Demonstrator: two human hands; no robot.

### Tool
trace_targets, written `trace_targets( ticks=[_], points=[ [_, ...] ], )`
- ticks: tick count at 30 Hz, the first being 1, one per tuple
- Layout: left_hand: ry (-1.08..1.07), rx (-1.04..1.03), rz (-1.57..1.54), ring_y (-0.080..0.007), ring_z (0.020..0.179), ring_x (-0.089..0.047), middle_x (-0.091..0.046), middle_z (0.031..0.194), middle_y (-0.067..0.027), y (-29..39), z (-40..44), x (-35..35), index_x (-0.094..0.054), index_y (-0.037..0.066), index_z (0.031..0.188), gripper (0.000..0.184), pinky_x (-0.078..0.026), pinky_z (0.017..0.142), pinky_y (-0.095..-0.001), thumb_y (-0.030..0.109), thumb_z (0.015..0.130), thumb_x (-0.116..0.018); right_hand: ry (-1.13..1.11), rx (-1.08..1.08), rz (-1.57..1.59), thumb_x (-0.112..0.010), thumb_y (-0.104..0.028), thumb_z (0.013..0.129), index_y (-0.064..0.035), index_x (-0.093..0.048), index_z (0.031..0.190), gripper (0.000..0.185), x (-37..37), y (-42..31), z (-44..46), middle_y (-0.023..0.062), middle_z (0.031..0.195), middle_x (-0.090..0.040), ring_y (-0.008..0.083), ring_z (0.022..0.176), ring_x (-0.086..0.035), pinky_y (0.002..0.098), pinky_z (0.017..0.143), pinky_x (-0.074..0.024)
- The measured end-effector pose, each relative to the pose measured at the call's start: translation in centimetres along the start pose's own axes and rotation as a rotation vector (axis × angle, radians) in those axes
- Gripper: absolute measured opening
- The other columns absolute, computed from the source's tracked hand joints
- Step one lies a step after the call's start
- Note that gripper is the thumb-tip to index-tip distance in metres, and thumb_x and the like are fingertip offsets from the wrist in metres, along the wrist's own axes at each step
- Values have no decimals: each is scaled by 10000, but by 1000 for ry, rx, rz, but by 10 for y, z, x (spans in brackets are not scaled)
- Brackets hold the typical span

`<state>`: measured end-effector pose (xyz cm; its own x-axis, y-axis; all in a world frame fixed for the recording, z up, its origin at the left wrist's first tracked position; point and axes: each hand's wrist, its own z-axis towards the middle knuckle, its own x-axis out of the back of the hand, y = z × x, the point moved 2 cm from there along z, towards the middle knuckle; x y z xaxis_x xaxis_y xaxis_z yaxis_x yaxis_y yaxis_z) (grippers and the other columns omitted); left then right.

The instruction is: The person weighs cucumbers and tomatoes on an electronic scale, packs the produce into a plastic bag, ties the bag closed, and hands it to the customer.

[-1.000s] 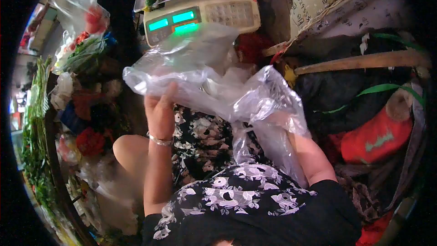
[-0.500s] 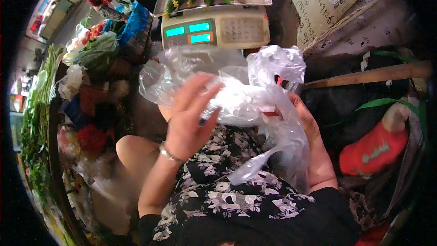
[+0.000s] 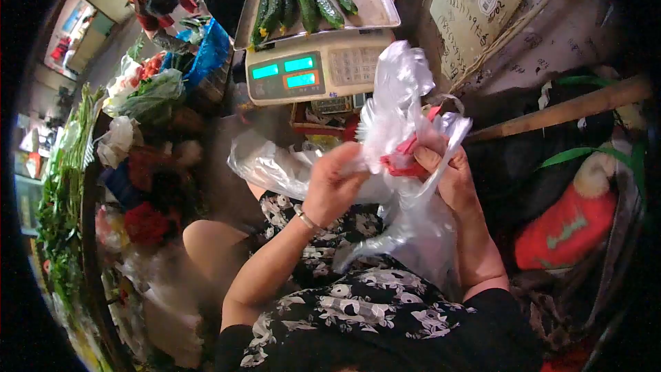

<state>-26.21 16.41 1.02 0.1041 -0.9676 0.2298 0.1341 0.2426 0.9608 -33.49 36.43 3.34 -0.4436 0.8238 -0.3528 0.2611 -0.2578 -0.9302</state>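
Several thin clear plastic bags (image 3: 396,93) hang bunched in front of my lap, their loose ends spreading left and down. My left hand (image 3: 334,182), with a bracelet at the wrist, is closed in a pinch on the crumpled plastic. On the other side, my right hand (image 3: 447,172) grips the same bunch beside a red strip (image 3: 401,162) that lies among the folds. I cannot make out what the red strip is. Beyond the hands, a digital scale (image 3: 351,72) with lit green displays carries a metal tray (image 3: 368,7) of dark green cucumbers (image 3: 303,0).
Leafy greens (image 3: 62,193) line the left edge. A blue bag (image 3: 210,48) and bagged vegetables (image 3: 148,100) lie at the upper left. To the right are a wooden bar (image 3: 564,110) and a red bundle (image 3: 568,227). A marked board (image 3: 475,21) stands behind.
My left hand, blurred and spread before, has moved right and closed on the plastic. The bags have gathered upward between both hands. The view has tilted, so the scale sits lower.
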Motion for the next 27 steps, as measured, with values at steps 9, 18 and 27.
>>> trace_targets(
  ticks=[9, 18, 27],
  points=[
    [498, -143, -461, -95, 958, -584, -640, 1064, -33, 26, 1, 71, -560, -1, 1134, 289, -456, 835, -231, -34, 855, -627, 81, 89, -173, -656, -92, 886, -48, -600, 1093, 219, 50, 27, 7, -26, 838, -621, 54, 722, -530, 224, 642, -428],
    [622, -222, -504, -193, 1022, -610, -623, 1159, -106, 41, -14, 101, -486, 8, 1290, 459, -487, 902, -327, 63, 857, -628, -137, 435, -740, -873, -313, 619, -74, -303, 1453, 1038, 18, -11, -15, 133, 1494, -304, 262, 1367, -314, 383, 1109, -252],
    [94, -220, -704, -207, 1041, -602, -612, 1191, -118, 71, -10, 42, -489, 42, 1308, 449, -483, 911, -352, 131, 888, -622, 216, 171, -972, -785, -153, 704, -51, -458, 1339, 722, 85, 17, -92, 128, 1379, -456, 283, 1262, -449, 380, 1046, -339]
  ],
)
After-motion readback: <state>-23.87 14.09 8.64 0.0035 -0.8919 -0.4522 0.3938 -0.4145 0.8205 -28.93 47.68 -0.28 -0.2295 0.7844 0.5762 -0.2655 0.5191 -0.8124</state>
